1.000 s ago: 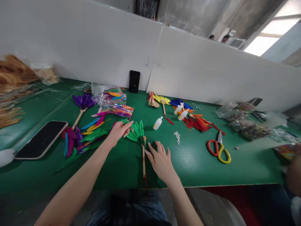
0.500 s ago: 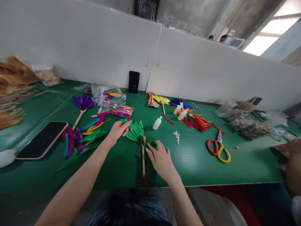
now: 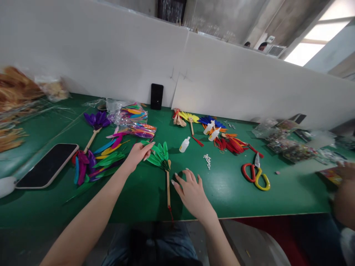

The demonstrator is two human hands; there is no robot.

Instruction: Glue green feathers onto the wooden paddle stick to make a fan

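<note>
A fan of green feathers (image 3: 159,154) on a wooden handle (image 3: 168,188) lies on the green table, a red cord at its lower end. My left hand (image 3: 139,155) is at the fan's upper left, fingers pinched together on a green feather. Just right of the handle, my right hand (image 3: 191,188) hovers low with its fingers apart and nothing in them. Loose coloured feathers (image 3: 111,157) spread left of my left forearm. Beyond my right hand stand a small white bottle (image 3: 184,144) and a cluster of white beads (image 3: 207,161).
Scissors (image 3: 256,173) with red and yellow handles lie at the right. A large phone (image 3: 47,165) rests at the left, and a black phone (image 3: 156,96) leans on the white partition (image 3: 235,77). Another person's hand (image 3: 346,171) is at the far right edge.
My right hand has drawn slightly away from the fan handle, leaving a wider gap. My left hand stays at the green feathers. The view has shifted a little.
</note>
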